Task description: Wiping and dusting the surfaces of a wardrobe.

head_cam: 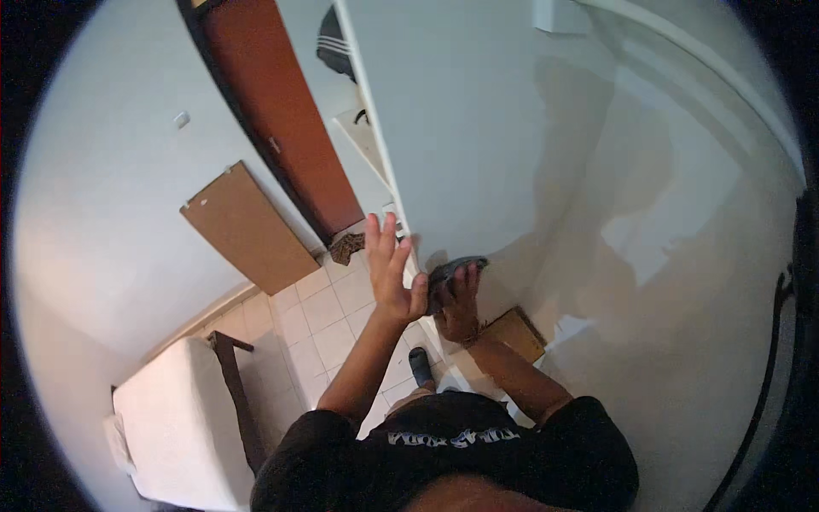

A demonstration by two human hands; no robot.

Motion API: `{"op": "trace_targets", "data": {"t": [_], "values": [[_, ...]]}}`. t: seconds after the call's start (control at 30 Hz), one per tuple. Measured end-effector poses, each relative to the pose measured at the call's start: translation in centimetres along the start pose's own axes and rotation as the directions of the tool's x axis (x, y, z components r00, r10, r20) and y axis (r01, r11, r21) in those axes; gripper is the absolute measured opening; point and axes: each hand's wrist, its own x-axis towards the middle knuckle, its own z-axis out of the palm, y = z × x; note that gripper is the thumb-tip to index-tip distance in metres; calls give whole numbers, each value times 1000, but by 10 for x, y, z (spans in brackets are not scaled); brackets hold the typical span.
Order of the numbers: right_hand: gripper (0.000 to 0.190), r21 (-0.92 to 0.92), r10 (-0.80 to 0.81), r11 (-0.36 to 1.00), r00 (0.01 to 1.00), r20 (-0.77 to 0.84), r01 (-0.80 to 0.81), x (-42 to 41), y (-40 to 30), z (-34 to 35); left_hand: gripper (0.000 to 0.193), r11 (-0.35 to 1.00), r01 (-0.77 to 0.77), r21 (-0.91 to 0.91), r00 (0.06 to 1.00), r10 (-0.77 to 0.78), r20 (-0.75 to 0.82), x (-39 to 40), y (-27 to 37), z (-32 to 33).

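My left hand (390,275) is raised with its fingers spread and nothing in it, close to the white edge (373,115) of a large pale panel. Whether its thumb touches that edge I cannot tell. Just to the right, my right hand (459,313) holds a dark, cloth-like item (455,269) flat against the pale panel (461,141). My fingers lie over part of the item, so its full shape is hidden. Shadows fall on the panel to the right of my hands.
A brown board (249,227) leans against the left wall by a reddish-brown door (281,109). A patterned cloth (347,247) lies at the door's foot. Lower left stands a bed or couch with a white cover (179,422). A brown rectangular item (515,336) is low beside my right forearm.
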Motion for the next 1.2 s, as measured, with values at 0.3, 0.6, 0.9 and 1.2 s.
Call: {"op": "trace_targets", "data": {"t": [0.3, 0.6, 0.9, 1.2], "values": [[60, -101, -83, 992, 997, -4, 82, 209, -6, -59, 64, 983, 47, -180, 998, -54, -34, -9, 7, 14], [56, -84, -24, 996, 990, 139, 36, 2, 19, -8, 64, 969, 64, -239, 995, -79, -54, -20, 6, 13], [58, -56, -26, 998, 989, 146, 34, 4, 50, -26, 66, 970, 93, -227, 995, -96, -1, -21, 14, 20], [59, -71, -47, 997, 994, -99, 40, 191, 9, -60, 76, 948, 64, -311, 995, -83, -49, -30, 14, 38]]}}
